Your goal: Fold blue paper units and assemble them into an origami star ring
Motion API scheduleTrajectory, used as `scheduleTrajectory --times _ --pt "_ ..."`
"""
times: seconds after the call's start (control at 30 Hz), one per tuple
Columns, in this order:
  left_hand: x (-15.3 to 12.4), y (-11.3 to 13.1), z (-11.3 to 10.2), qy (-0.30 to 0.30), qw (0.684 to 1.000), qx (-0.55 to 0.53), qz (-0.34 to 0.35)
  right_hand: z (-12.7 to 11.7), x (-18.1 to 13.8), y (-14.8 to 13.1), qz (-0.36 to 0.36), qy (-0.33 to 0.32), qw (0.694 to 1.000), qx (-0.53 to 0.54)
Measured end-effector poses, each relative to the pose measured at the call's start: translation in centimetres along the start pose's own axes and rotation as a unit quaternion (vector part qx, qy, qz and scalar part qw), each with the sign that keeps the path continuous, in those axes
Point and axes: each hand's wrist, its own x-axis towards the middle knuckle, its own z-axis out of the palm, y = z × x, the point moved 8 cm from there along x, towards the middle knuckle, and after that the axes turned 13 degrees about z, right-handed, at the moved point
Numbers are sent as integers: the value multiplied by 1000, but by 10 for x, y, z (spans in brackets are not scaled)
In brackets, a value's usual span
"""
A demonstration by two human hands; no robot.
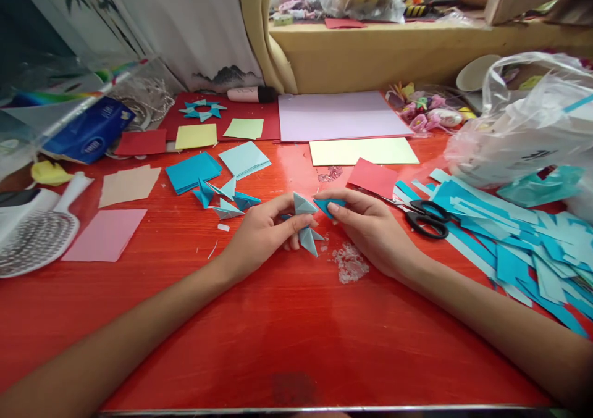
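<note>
Pinching over glossy red tabletop (231, 338)

Bounded left by white plastic hairbrush (37, 236), right by loose blue paper strips (509, 236); open toward near edge (296, 409). Pinching pale-blue pointed folded paper (304, 204) in left hand (259, 229), deep-blue paper triangle (328, 205) just beside it in right hand (377, 229). Backed by grey-white cloth curtain (185, 29).

Left of the black-handled scissors (422, 215) are a pale-blue folded paper (304, 205) and a bright-blue folded piece (330, 204), right of them turquoise and pale-blue strips (514, 229).
</note>
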Motion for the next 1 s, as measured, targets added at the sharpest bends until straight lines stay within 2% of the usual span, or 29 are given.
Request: scheduleTrajectory --times 0.17,0.33,0.47,0.57,0.8,1.0 --pt "-1 7 -4 24 998 32 38 9 -4 0 11 -33 999 -14" --pt "-2 18 -10 61 993 48 86 7 -18 -24 -100 39 989 -104" --pt "-2 25 -9 64 989 59 121 4 -24 -36 -146 90 965 -199" --pt "-2 25 -9 62 988 61 125 5 -28 -41 -171 93 951 -242" --pt "-3 25 -8 53 988 76 125 5 -34 -46 -213 96 943 -237" --pt "-3 24 -7 54 988 84 118 7 -36 -54 -269 127 884 -361"
